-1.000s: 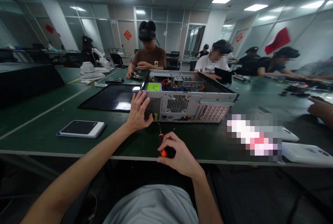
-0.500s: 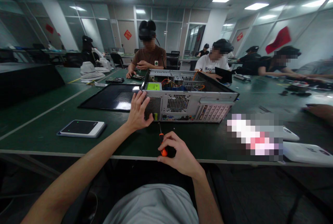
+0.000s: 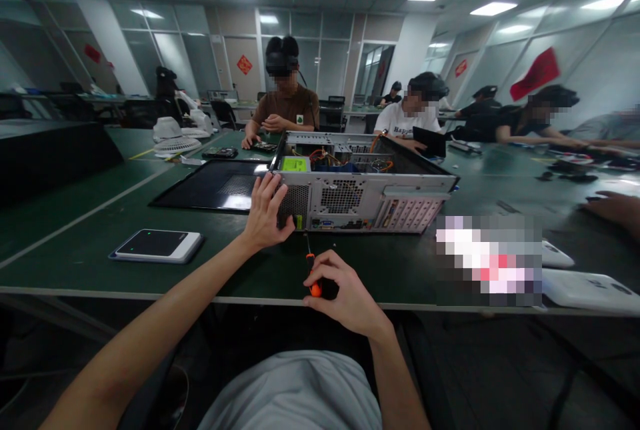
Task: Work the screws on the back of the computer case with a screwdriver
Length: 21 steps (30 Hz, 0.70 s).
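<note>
An open grey computer case (image 3: pixel 370 200) lies on its side on the green table (image 3: pixel 75 243), its back panel facing me. My left hand (image 3: pixel 265 213) rests flat on the case's near left corner, fingers spread over the vent grille. My right hand (image 3: pixel 345 293) is curled round the orange and black handle of a screwdriver (image 3: pixel 311 270). The thin shaft of the tool points up toward the bottom edge of the case's back panel. Cables and a green label show inside the case.
The black side panel (image 3: pixel 215 187) lies left of the case. A white-edged flat device (image 3: pixel 157 245) sits near the front left. White devices (image 3: pixel 585 287) lie at the right, where another person's hand (image 3: pixel 613 207) reaches in. Several people sit across the table.
My hands and the screwdriver hold almost the same place. The other person's hand at the right edge has shifted a little.
</note>
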Each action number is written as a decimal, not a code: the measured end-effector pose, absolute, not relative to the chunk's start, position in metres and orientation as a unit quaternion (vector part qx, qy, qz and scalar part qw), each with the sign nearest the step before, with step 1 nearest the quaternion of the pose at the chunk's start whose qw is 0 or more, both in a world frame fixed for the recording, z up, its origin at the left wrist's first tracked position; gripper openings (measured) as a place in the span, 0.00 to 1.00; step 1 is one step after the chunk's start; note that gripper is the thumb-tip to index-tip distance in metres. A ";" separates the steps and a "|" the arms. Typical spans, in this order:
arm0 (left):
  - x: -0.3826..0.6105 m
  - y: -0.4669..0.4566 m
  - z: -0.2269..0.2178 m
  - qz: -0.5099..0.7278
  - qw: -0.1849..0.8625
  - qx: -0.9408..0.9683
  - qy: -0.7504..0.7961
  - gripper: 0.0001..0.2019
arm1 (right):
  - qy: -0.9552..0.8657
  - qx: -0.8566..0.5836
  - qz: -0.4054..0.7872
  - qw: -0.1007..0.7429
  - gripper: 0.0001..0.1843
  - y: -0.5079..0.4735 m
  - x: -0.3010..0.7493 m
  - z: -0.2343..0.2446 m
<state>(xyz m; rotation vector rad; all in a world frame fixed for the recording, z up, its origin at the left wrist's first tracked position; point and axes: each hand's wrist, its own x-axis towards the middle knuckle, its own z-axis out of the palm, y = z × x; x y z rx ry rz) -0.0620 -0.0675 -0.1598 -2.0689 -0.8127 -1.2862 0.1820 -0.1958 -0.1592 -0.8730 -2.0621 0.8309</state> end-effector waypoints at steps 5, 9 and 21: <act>-0.062 -0.068 -0.160 -0.476 0.282 -0.775 -0.304 0.49 | -0.809 -0.336 0.318 0.362 0.13 -0.196 0.181 -0.158; -0.061 -0.070 -0.160 -0.484 0.281 -0.776 -0.290 0.49 | -0.805 -0.342 0.320 0.363 0.25 -0.196 0.180 -0.158; -0.062 -0.069 -0.165 -0.469 0.288 -0.781 -0.295 0.49 | -0.806 -0.328 0.322 0.374 0.15 -0.194 0.181 -0.162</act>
